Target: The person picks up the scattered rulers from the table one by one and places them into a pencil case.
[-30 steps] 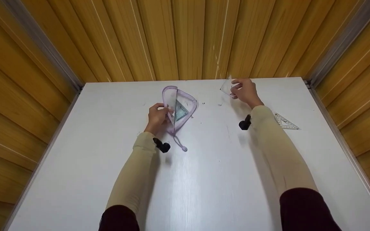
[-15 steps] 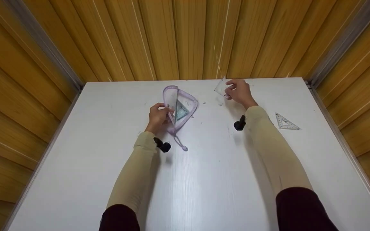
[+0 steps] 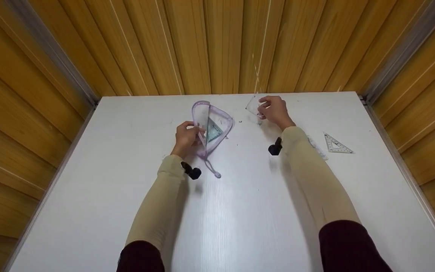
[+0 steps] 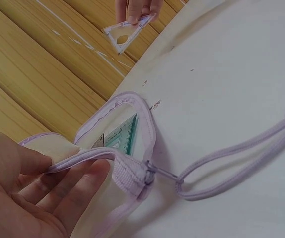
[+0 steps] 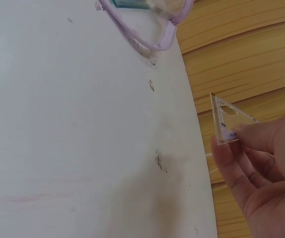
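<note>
My left hand (image 3: 186, 139) pinches one edge of a clear zip pouch (image 3: 219, 113) with lilac trim, and the pouch gapes at its zip. Inside lies a teal set square (image 4: 122, 136); part of another small piece beside it is hard to make out. A lilac cord loop (image 4: 232, 168) hangs from the zip end onto the table. To the right of the pouch, my right hand (image 3: 276, 111) pinches a small clear set square (image 5: 227, 119) between thumb and fingers, held up near the table's back edge and apart from the pouch.
A clear set square (image 3: 337, 144) lies flat on the white table (image 3: 240, 219) at the right. Beside it a clear ruler-like strip (image 3: 318, 148) is partly hidden under the right sleeve. Wood-patterned walls (image 3: 221, 45) enclose the back and sides.
My right hand has moved left toward the pouch, carrying the clear set square. The strip by the right sleeve has come into sight. My left hand and the pouch stay almost still.
</note>
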The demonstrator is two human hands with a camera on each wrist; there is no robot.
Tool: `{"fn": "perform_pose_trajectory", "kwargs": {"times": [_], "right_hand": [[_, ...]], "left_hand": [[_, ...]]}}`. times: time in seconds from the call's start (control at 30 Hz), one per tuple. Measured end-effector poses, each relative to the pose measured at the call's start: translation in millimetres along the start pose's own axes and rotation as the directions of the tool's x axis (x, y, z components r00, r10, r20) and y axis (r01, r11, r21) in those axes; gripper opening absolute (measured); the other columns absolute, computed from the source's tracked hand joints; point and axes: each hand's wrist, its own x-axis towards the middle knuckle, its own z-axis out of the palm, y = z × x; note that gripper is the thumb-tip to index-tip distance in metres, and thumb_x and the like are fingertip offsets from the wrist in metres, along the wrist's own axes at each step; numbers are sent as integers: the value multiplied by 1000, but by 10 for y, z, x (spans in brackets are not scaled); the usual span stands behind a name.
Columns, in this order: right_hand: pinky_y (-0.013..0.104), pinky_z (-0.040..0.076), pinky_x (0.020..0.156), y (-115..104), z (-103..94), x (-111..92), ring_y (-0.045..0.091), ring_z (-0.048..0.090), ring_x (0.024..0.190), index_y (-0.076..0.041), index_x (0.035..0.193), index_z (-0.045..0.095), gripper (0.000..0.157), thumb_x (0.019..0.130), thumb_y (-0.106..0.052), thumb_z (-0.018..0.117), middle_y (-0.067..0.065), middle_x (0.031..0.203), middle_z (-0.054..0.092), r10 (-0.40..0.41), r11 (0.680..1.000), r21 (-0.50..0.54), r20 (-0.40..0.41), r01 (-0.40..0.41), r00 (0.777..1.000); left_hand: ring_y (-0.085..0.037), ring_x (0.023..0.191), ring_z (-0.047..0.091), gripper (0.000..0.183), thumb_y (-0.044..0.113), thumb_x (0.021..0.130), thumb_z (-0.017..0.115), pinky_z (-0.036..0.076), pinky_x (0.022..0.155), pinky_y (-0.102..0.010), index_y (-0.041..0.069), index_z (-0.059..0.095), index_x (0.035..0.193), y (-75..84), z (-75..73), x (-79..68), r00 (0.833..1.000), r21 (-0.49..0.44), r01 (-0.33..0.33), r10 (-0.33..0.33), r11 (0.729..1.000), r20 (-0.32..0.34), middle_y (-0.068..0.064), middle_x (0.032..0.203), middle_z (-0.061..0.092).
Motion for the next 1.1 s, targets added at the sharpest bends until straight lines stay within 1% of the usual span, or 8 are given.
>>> {"fn": "perform_pose_trajectory", "kwargs": {"times": [0.13,0.3,0.4,0.57,0.67,0.83,0.97,1.1], "right_hand": [[31,58,83,-15,74,6,26,71,97,-4,139,59,38,101,-7,63,15,118,66,-7,1000,1,2,7,1000],[33,58,83,-34,154,10,30,71,98,-2,139,59,39,100,-6,63,16,116,67,-13,1000,15,2,12,1000],[29,58,77,-50,211,9,27,72,93,-2,139,60,39,100,-7,63,15,115,67,-22,1000,11,-3,22,1000],[24,55,65,-71,316,15,26,73,88,-1,137,61,38,99,-5,64,15,113,70,-54,998,21,-9,54,999],[23,56,67,-78,379,25,27,72,91,0,136,61,38,99,-3,64,15,112,71,-55,998,37,-5,55,998],[28,59,73,-82,484,27,28,71,91,2,135,62,38,98,-1,64,16,111,71,-61,997,56,4,61,998],[26,58,71,-106,549,3,25,71,89,2,135,63,38,98,-2,65,16,110,70,-66,996,58,5,65,998],[23,57,68,-141,605,-9,23,71,87,2,135,63,37,97,-2,66,16,110,71,-73,996,53,4,73,997]], "left_hand": [[-16,67,63,30,5,95,59,54,63,-34,-3,63,123,5,10,1,1000,-15,12,-12,1000,0,-17,98,75],[-16,68,62,29,7,96,60,53,63,-32,-1,64,123,6,21,9,1000,6,16,-16,1000,0,-13,96,75],[-16,69,63,29,8,96,60,53,65,-34,0,64,123,9,16,6,1000,13,21,-21,1000,0,-12,95,75],[-18,73,66,28,8,98,57,55,69,-37,-1,64,124,15,5,-11,1000,-12,25,-25,1000,-3,-15,101,76],[-17,73,66,27,8,99,57,54,68,-37,-1,64,123,16,6,-16,1000,-19,24,-24,1000,0,-15,101,76],[-17,71,64,27,7,98,58,53,65,-34,0,64,123,19,5,-23,1000,-41,30,-30,999,5,-14,98,75],[-17,72,65,28,9,98,60,53,65,-33,0,63,124,19,8,-25,999,-41,36,-35,999,10,-13,96,75],[-17,74,64,27,10,98,60,52,65,-32,1,63,124,15,16,-20,999,-14,37,-37,999,2,-11,96,74]]}}
